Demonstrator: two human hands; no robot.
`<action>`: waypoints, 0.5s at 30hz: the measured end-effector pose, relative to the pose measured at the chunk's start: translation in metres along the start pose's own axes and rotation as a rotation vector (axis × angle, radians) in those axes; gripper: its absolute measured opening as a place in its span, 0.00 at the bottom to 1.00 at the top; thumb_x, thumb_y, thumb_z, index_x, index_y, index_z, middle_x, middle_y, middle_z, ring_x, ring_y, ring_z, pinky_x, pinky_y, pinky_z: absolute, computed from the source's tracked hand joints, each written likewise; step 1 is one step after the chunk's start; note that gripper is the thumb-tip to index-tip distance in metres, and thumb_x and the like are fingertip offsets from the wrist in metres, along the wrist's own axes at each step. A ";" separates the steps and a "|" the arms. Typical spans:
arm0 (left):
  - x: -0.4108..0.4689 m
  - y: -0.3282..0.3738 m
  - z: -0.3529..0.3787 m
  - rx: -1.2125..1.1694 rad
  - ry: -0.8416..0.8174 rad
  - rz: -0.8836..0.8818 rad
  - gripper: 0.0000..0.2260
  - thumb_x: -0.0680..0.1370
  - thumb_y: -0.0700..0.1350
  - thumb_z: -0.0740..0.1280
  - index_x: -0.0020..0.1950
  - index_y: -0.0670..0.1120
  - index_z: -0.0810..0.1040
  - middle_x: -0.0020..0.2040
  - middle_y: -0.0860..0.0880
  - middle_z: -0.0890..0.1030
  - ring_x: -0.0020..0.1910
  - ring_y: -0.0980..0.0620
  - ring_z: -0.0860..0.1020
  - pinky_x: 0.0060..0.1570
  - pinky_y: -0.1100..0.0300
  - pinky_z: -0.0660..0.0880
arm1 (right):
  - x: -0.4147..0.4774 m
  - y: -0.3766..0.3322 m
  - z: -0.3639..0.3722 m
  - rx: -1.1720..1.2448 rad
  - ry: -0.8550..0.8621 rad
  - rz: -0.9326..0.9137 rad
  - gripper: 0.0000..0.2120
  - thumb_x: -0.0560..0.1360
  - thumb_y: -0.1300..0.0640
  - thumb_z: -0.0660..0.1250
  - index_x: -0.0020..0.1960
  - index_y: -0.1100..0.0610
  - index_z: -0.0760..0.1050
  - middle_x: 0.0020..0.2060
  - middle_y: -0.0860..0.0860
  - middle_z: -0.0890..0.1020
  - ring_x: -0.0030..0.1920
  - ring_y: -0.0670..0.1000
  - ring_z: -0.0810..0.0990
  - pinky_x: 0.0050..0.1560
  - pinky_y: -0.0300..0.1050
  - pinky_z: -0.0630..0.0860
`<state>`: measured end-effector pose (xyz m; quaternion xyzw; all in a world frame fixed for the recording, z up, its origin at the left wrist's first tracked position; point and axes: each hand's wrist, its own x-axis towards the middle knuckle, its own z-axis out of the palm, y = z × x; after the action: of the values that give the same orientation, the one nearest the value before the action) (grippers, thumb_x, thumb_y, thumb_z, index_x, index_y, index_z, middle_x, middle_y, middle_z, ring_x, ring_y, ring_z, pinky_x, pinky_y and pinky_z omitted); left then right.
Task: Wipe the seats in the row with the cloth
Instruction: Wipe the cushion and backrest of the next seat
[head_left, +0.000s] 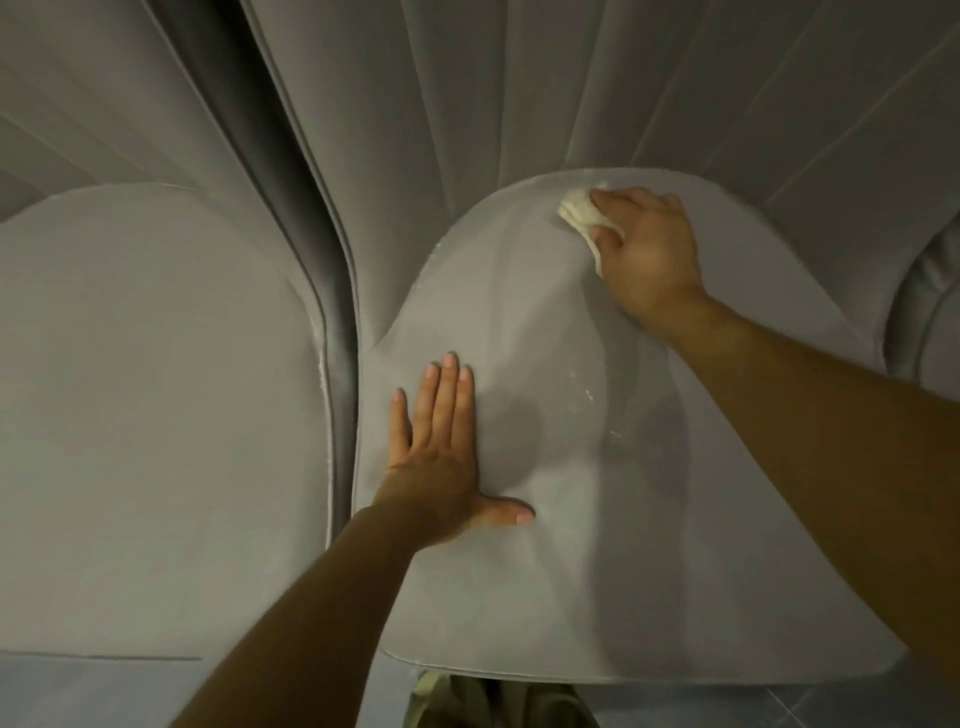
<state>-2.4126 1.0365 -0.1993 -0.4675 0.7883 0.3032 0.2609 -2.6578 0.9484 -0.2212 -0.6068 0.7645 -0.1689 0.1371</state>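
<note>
A grey upholstered seat (545, 571) fills the middle of the view, its ribbed backrest (467, 104) rising behind it. My right hand (649, 249) grips a bunched cream cloth (582, 210) and holds it against the seat's far right corner, near the backrest. My left hand (441, 447) lies flat with straight fingers on the seat's left part, thumb spread out to the right. A few pale specks show on the seat between my hands.
A second grey seat (156, 415) stands to the left, split from the middle one by a dark narrow gap (340, 338). Part of a third seat (930, 312) shows at the right edge. Blue-grey floor tiles (831, 701) and my legs lie below.
</note>
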 end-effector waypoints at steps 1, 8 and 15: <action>0.000 0.000 0.000 0.005 -0.012 0.000 0.61 0.53 0.82 0.48 0.60 0.47 0.12 0.58 0.52 0.11 0.60 0.53 0.13 0.58 0.51 0.15 | 0.009 -0.008 0.005 -0.015 -0.033 -0.024 0.19 0.79 0.58 0.59 0.68 0.57 0.70 0.65 0.56 0.73 0.61 0.61 0.70 0.62 0.44 0.58; 0.000 0.003 -0.006 0.024 -0.070 -0.003 0.61 0.57 0.81 0.53 0.57 0.47 0.11 0.56 0.52 0.10 0.58 0.52 0.12 0.59 0.49 0.16 | -0.062 -0.024 0.017 0.046 -0.039 -0.300 0.19 0.71 0.61 0.60 0.59 0.53 0.78 0.57 0.52 0.81 0.45 0.59 0.75 0.46 0.47 0.61; -0.001 0.006 -0.011 0.028 -0.091 -0.023 0.59 0.47 0.82 0.40 0.55 0.47 0.09 0.56 0.51 0.10 0.56 0.53 0.11 0.55 0.50 0.15 | -0.087 -0.002 0.001 0.080 0.013 -0.250 0.16 0.76 0.57 0.58 0.59 0.57 0.78 0.56 0.55 0.81 0.47 0.59 0.78 0.49 0.53 0.70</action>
<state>-2.4188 1.0318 -0.1894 -0.4585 0.7744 0.3101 0.3065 -2.6361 1.0329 -0.2214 -0.6904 0.6764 -0.2187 0.1341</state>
